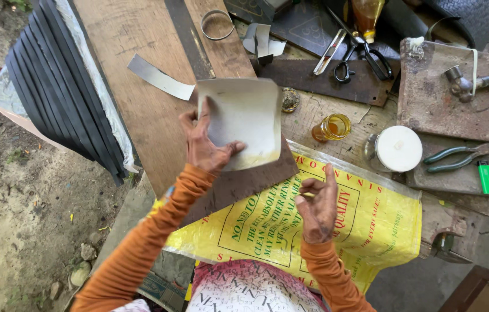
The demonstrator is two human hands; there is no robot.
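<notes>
Right hand (316, 205): empty, fingers loosely curled, hovering over yellow sack (371, 219) at worktop's near edge.
Left hand (204, 144): pinching pale curled sheet (244, 118), lifted off brown board (244, 179), tilted for viewing.

Soft daylight falls evenly over my bench (140, 69); a blown-out sun patch glares at the left edge. Focus is sharp, edges slightly curved.
</notes>
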